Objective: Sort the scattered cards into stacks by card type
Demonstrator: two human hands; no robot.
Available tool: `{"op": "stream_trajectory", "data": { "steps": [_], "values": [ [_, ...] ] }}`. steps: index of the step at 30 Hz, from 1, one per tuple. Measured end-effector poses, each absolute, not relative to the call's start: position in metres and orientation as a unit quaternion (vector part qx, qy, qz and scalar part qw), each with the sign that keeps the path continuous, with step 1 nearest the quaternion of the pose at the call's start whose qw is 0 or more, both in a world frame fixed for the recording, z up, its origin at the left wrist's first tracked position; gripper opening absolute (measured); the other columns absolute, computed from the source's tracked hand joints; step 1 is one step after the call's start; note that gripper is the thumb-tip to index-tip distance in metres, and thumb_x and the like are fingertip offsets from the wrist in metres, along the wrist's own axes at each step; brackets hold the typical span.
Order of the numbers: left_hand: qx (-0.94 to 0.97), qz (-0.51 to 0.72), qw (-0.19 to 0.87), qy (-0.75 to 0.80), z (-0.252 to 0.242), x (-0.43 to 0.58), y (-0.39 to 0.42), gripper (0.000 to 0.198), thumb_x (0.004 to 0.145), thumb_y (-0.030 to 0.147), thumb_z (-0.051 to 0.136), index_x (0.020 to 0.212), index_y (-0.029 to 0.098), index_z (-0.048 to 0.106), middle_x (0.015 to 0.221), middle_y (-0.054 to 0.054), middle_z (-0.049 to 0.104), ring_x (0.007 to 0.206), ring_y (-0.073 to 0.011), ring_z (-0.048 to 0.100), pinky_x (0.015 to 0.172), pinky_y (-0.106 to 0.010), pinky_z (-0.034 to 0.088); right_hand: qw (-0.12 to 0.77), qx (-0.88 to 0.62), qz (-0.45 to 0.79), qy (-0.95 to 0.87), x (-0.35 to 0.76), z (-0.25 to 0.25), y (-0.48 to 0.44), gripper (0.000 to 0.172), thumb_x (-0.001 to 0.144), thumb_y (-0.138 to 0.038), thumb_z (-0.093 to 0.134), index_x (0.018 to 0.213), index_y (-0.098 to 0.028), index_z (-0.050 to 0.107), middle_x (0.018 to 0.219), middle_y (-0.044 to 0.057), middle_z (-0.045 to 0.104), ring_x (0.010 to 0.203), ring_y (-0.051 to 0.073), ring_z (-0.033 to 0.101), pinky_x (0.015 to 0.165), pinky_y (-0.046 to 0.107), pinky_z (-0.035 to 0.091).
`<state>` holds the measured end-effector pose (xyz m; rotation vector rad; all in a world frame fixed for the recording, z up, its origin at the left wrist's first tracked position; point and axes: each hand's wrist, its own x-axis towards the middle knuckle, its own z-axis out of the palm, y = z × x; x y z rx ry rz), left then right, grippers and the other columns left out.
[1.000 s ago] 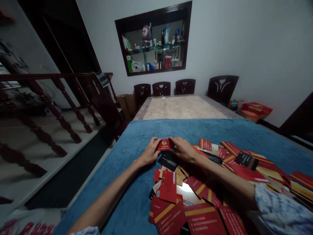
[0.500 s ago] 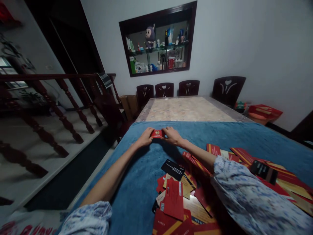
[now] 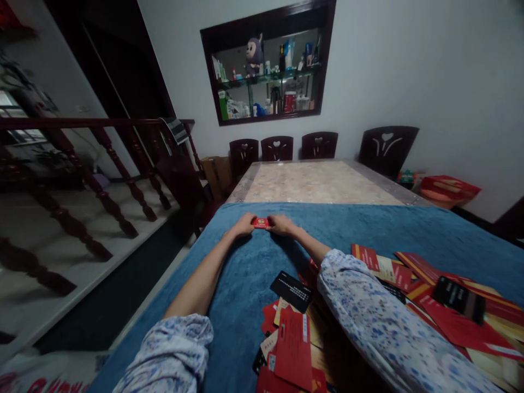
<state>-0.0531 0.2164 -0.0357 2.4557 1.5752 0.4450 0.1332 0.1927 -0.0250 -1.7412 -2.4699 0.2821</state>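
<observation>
Both my arms reach far forward over a blue cloth (image 3: 368,229). My left hand (image 3: 244,225) and my right hand (image 3: 280,224) grip the two ends of a small red card (image 3: 261,222), which rests low on the cloth near its far edge. The fingers of both hands are closed on the card. A loose heap of red cards (image 3: 446,305) lies to my right and near me, with a black card (image 3: 291,284) on top close to my right sleeve.
Beyond the cloth is the bare marble tabletop (image 3: 311,183) with dark wooden chairs (image 3: 319,144) at its far end. A wooden stair railing (image 3: 102,164) runs along the left. A wall niche (image 3: 268,71) holds bottles and a toy.
My hands have carried the small red card away from the heap toward the far edge of the blue cloth. My arms are now stretched further out.
</observation>
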Motion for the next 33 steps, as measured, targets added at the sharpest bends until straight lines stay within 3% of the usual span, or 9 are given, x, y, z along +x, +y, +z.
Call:
{"op": "stream_trajectory", "data": {
  "steps": [11,18,24,29,33],
  "values": [
    [0.824,0.199,0.084,0.524,-0.044,-0.056,0.207,0.032,0.069,0.01,0.058,0.096,0.015,0.074,0.102,-0.011,0.069,0.096,-0.0243,0.063,0.093,-0.034,0.049,0.039,-0.578,0.107,-0.808,0.135,-0.026,0.192,0.044,0.094,-0.052,0.047,0.126,-0.024,0.059,0.13,0.015,0.06,0.118,0.03,0.055,0.088,0.039,0.046],
    [0.814,0.191,0.064,0.544,-0.051,-0.053,0.199,0.042,0.077,0.004,0.049,0.109,0.013,0.074,0.109,-0.013,0.071,0.103,-0.0254,0.062,0.099,-0.038,0.046,0.037,-0.586,0.107,-0.802,0.133,-0.027,0.188,0.049,0.096,-0.054,0.042,0.132,-0.022,0.055,0.137,0.017,0.054,0.124,0.033,0.05,0.093,0.045,0.045],
    [0.797,0.237,0.06,0.553,-0.057,-0.05,0.194,0.042,0.08,0.005,0.05,0.117,0.014,0.069,0.115,-0.013,0.067,0.114,-0.0256,0.057,0.108,-0.042,0.041,0.05,-0.591,0.097,-0.799,0.131,-0.025,0.178,0.052,0.098,-0.049,0.042,0.139,-0.016,0.047,0.141,0.021,0.05,0.128,0.035,0.047,0.098,0.049,0.041],
    [0.783,0.301,0.064,0.541,-0.052,-0.056,0.182,0.044,0.083,0.008,0.051,0.125,0.014,0.062,0.125,-0.013,0.057,0.115,-0.0242,0.057,0.108,-0.042,0.044,0.073,-0.569,0.084,-0.815,0.144,-0.016,0.164,0.059,0.095,-0.039,0.051,0.148,-0.019,0.035,0.144,0.019,0.048,0.131,0.033,0.045,0.099,0.046,0.042],
    [0.812,0.312,0.055,0.49,-0.044,-0.057,0.157,0.042,0.083,0.009,0.053,0.124,0.013,0.062,0.131,-0.014,0.052,0.121,-0.0252,0.055,0.109,-0.044,0.044,0.106,-0.522,0.068,-0.843,0.16,-0.001,0.141,0.053,0.093,-0.03,0.054,0.144,-0.018,0.045,0.131,0.017,0.058,0.122,0.031,0.05,0.093,0.041,0.044]
  ]
}}
